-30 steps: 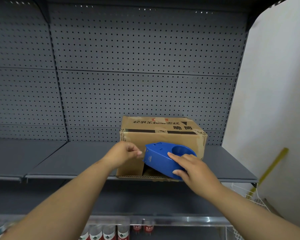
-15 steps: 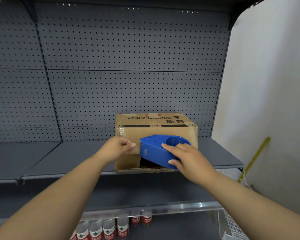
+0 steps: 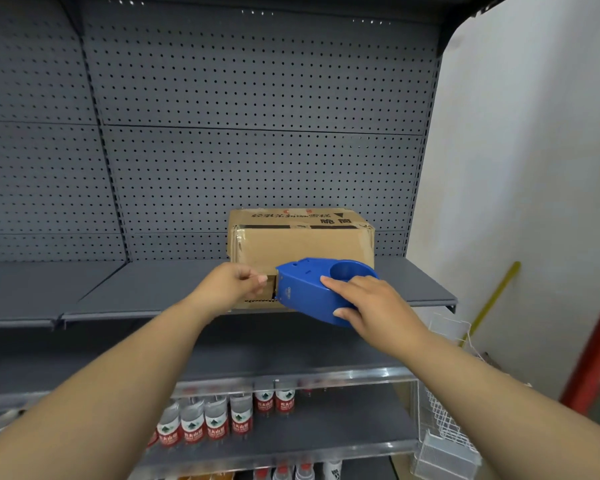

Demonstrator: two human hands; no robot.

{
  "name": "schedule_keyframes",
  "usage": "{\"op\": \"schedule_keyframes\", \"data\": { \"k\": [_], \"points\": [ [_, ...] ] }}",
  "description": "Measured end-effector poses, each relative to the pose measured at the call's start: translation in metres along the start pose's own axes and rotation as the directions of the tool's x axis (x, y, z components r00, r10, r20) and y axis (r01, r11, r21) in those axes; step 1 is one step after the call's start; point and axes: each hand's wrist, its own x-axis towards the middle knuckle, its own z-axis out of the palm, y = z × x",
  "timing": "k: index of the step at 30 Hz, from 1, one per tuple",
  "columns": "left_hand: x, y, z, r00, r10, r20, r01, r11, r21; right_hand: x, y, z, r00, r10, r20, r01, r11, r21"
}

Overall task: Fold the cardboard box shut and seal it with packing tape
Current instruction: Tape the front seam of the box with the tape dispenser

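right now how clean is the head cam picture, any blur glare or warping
Head view: even, soft light, no hard shadows; the cardboard box and the blue tape dispenser read fairly sharp. Head view: wide-angle bending bows the uprights of the pegboard near the edges. Head view: the bottles on the lower shelf are blurred, and the rail above them carries a pale glare streak.

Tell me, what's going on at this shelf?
A person is taping a box on the shelf. The right hand grips a blue dispenser against the box's front, low down. The left hand, curled, sits at the front just beside the dispenser's nose; whether it pinches tape is too fine to see.
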Motion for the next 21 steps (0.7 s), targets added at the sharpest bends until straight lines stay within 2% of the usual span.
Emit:
{"op": "schedule_keyframes", "data": {
  "k": [2, 8, 21],
  "points": [
    [-0.012, 0.002, 0.011, 0.999, -0.030, 0.028, 0.032, 0.998, -0.052, -0.013, 0.000, -0.003, 1.000, 0.004, 0.023, -0.004, 1.000, 0.005],
    [-0.022, -0.009, 0.036, 0.993, -0.102, 0.063, 0.104, 0.994, -0.019, -0.035, 0.004, 0.003, 0.996, 0.025, 0.085, -0.026, 1.000, 0.012],
    [0.024, -0.045, 0.054, 0.971, -0.127, 0.204, 0.153, 0.982, -0.115, -0.009, 0.035, 0.039, 0.989, 0.078, 0.126, -0.080, 0.997, 0.013]
  ]
}}
